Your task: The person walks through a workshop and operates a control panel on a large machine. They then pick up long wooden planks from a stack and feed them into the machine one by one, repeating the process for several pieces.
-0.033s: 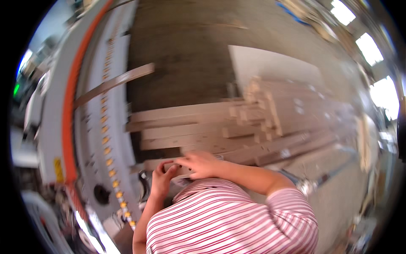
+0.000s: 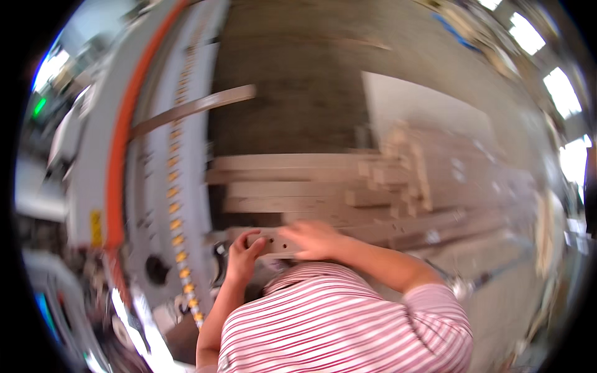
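Observation:
A light wooden board [image 2: 274,242] with dark drilled holes lies across in front of my body. My left hand [image 2: 244,256] is at its left part, fingers curled over it and thumb on its face, with a small gap between thumb and forefinger. My right hand [image 2: 316,240] rests on or just over the same board further right, fingers stretched toward the left and somewhat blurred. Whether its fingertips touch the wood I cannot tell. Beyond both hands lies a stack of similar boards [image 2: 267,189].
A long machine bed [image 2: 193,155] with a row of yellow marks and an orange-edged grey beam [image 2: 118,149] runs along the left. One wooden strip [image 2: 196,110] lies across it. Short wood blocks [image 2: 398,165] sit on the stack, near a pale sheet [image 2: 423,102].
My right hand has slid right, away from my left hand, uncovering more of the holed board. The surroundings have shifted right in view.

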A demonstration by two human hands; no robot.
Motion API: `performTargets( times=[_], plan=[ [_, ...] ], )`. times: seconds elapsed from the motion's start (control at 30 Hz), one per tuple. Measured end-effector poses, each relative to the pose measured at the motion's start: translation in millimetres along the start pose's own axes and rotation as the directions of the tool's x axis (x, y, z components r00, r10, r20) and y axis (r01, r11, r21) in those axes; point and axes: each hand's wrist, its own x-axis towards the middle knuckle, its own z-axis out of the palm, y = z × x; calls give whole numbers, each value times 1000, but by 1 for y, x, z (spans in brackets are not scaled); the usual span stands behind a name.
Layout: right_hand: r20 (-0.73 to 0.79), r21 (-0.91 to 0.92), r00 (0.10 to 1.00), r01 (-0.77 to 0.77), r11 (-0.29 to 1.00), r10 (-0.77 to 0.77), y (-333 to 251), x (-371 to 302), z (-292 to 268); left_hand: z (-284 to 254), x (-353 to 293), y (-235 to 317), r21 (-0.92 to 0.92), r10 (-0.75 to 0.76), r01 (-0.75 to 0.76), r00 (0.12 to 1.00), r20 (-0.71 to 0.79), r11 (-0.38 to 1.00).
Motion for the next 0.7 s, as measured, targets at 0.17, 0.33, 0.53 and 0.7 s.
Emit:
performTargets(
  times=[0.17,0.33,0.53,0.7],
  plan=[
    [148,-72,934,-319,945,326,23,-35,-17,-145,-18,6,-312,155,-411,781,-604,856],
    [52,-184,993,-94,978,105,37,-23,-1,-320,-35,-35,-330,22,-702,442,-897,631],
    [-22,-148,993,109,983,-114,-14,25,20,-330,6,-50,-403,38,-666,543,-839,627],
    [-40,-128,980,190,973,-197,-53,64,28,-320,19,-39,-396,85,-751,511,-856,529]
  ],
)
